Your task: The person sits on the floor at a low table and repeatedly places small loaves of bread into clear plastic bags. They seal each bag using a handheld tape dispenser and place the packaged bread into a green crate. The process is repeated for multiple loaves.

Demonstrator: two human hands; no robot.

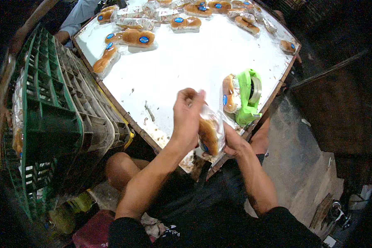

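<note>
A golden-brown bread bun (209, 136) in a clear plastic wrapper is tilted over the table's near corner. My right hand (233, 141) is closed on the bun's lower right side. My left hand (187, 115) is at its upper end, fingers curled together by the wrapper and slightly blurred; its palm hides part of the grip. To the right of my hands stands a bright green tape dispenser (244, 99) with a roll in it. Another wrapped bun (229, 94) with a blue round sticker lies against the dispenser's left side.
Several wrapped buns (186, 24) lie along the far side of the white table (169, 68). Stacked green and grey plastic crates (49, 95) stand close on the left. Another person's arm (72, 20) shows at the far left. My knees are under the near edge.
</note>
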